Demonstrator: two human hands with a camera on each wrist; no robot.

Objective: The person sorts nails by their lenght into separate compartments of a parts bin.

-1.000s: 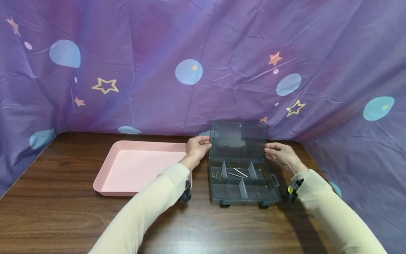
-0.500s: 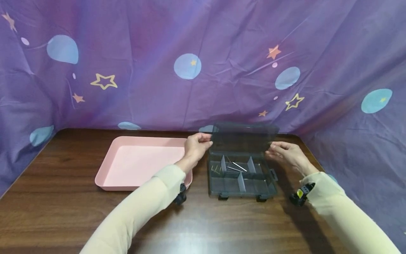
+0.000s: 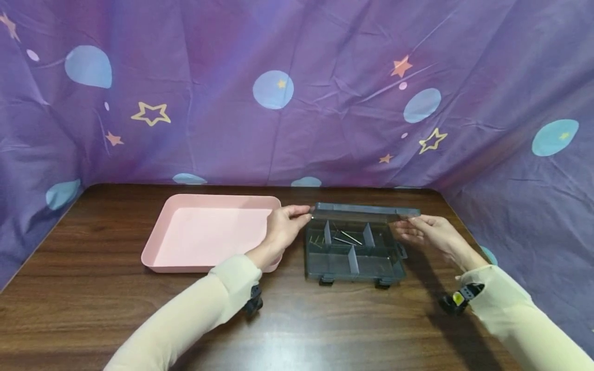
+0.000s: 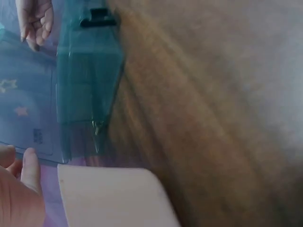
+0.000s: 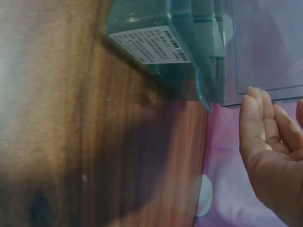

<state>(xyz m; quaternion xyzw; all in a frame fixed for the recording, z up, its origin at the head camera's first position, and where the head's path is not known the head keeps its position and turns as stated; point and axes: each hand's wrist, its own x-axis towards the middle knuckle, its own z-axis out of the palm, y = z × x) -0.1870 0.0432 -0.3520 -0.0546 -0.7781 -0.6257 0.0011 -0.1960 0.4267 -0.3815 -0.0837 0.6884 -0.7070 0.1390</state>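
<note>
A dark translucent compartment box [image 3: 331, 268] rests on the table, its hinged lid [image 3: 366, 209] raised and tilted over the back compartments. Thin metal rods [image 3: 348, 238] lie in a back compartment, and small brass-coloured pieces [image 3: 317, 240] in the one to its left. My left hand [image 3: 280, 229] pinches the lid's left edge between thumb and fingers. At the lid's opposite edge, my right hand [image 3: 433, 234] holds it, thumb in front and fingers partly behind the plastic. The right wrist view shows the right fingers [image 5: 253, 118] against the lid's rim.
A pink tray [image 3: 153, 252] stands left of the box, partly behind my left hand. Two black latches [image 3: 326, 281] stick out at the box's front. A printed label [image 5: 151, 45] is on the box's side. Purple patterned cloth [image 3: 218, 129] hangs behind the wooden table [image 3: 297, 330].
The lid has swung from standing upright toward me and down over the box. Both hands have followed its edges, the right hand shifting a little outward. The box's contents look unchanged.
</note>
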